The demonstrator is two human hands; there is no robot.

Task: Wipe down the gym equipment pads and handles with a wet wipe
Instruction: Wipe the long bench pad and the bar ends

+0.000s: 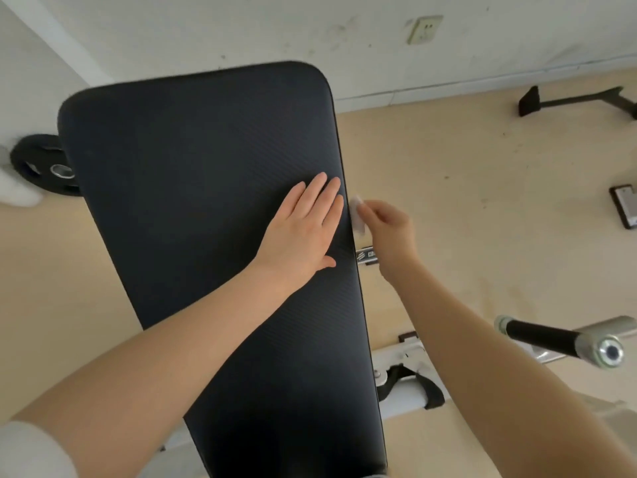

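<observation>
A long black bench pad [193, 188] fills the middle of the view, running from near me toward the wall. My left hand [303, 232] lies flat on the pad close to its right edge, fingers together and extended. My right hand [386, 232] is just off the pad's right side, pinching a small white wet wipe [358, 215] against the pad's side edge. A black handle [541, 336] with silver end caps sticks out at the lower right.
The white bench frame [403, 367] shows under the pad at lower right. A black weight plate [41, 163] lies on the floor at left. Another machine's black foot [572, 100] and a small dark plate [625, 210] sit on the beige floor at right. The wall carries a socket [424, 29].
</observation>
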